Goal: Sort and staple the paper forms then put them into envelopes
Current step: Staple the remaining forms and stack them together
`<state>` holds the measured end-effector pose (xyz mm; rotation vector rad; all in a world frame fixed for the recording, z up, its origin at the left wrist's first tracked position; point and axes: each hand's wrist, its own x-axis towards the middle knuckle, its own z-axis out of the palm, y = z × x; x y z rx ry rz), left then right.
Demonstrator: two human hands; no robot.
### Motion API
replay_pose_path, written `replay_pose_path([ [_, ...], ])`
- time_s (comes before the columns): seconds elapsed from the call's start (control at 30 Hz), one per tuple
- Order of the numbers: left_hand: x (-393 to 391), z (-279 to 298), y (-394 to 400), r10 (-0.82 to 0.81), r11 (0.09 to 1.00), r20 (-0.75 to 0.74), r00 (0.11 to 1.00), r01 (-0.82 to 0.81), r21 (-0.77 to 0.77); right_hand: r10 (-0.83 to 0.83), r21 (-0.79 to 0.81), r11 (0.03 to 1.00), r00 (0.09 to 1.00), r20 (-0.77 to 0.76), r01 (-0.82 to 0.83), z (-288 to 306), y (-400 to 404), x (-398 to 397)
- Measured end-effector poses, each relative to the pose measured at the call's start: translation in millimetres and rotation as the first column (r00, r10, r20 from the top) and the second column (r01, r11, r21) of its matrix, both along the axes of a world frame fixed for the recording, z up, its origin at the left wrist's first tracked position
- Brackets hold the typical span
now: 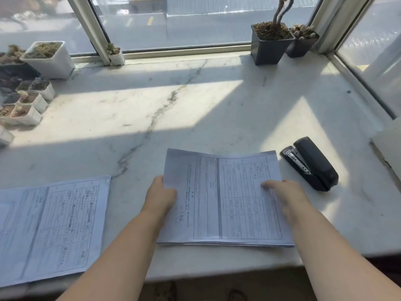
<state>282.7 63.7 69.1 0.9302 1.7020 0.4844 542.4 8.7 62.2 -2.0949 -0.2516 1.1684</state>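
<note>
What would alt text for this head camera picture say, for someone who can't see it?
Two hands, left and right, hold a stack of printed forms by its sides on a marble windowsill. A black stapler lies to its right, another pile of forms to its left.

Head camera looks down, near the windowsill.

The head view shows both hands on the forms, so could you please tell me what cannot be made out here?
- Print on the held forms: too small and blurred.
- Left hand fingers: hidden under the forms.
- Second stack: cut off by the left edge.
- Pale flat object: cut off by the right edge, so unidentifiable.
</note>
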Motion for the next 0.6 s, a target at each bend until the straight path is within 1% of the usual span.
replay_pose_path([
  [0.1,-5,5,-10,-0.022,1.000,0.014,1.000,0.022,0.016,0.075,0.024,0.997,0.997,0.007,-0.075,-1,3,4],
  [0.2,-12,5,-19,0.021,0.996,0.068,0.997,-0.027,0.081,0.102,0.081,0.992,0.994,-0.028,-0.099,4,7,5],
  [0.3,-22,5,-23,0.041,0.985,0.133,0.990,-0.062,0.162,0.100,0.078,0.993,0.982,-0.161,-0.088,11,9,6],
  [0.33,-25,6,-23,0.047,0.978,0.157,0.986,-0.077,0.193,0.112,0.099,0.991,0.972,-0.206,-0.093,14,11,6],
  [0.37,-30,6,-22,0.064,0.968,0.183,0.981,-0.106,0.228,0.131,0.145,0.985,0.962,-0.241,-0.098,18,11,5],
  [0.4,-33,9,-21,0.083,0.953,0.220,0.972,-0.142,0.268,0.166,0.227,0.968,0.953,-0.254,-0.108,23,11,3],
  [0.47,-40,24,-20,0.115,0.899,0.255,0.960,-0.210,0.384,0.258,0.423,0.892,0.947,-0.194,-0.156,35,8,-1],
  [0.53,-49,42,-21,0.130,0.830,0.251,0.959,-0.244,0.502,0.356,0.608,0.755,0.932,-0.064,-0.247,54,-1,-10],
  [0.6,-60,54,-24,0.138,0.786,0.265,0.954,-0.268,0.558,0.391,0.715,0.630,0.919,0.047,-0.305,68,-7,-17],
])
